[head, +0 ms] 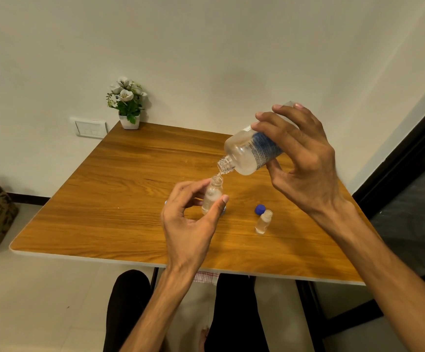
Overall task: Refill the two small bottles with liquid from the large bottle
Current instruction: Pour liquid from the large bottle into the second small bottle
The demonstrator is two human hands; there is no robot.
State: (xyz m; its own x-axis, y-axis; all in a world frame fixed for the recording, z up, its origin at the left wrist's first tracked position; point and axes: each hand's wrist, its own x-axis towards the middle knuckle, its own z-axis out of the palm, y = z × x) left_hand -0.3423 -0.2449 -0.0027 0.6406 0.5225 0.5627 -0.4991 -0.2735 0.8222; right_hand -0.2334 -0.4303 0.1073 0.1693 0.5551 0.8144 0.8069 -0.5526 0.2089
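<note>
A wooden bench point(120, 199) spreads under both hands, its near edge below the wrists. Above its right half, the right hand point(305, 161) wraps the large bottle point(250, 151), fingers over the top and thumb underneath, gripping the labelled body. The bottle is tipped steeply, open neck pointing down and left, and a thin stream of clear liquid falls from its mouth. Directly below that mouth is an uncapped small bottle point(212, 194), upright, partly filled, pinched between the thumb and fingers of the left hand point(188, 219); whether its base touches the bench cannot be told. Between the two wrists, nearer the right one, the second small bottle point(264, 222) stands on the bench, open-mouthed, apart from both hands. A blue cap point(259, 209) lies touching or just behind it. Far beyond the left hand, a potted plant point(128, 104) sits at the bench's back corner.
</note>
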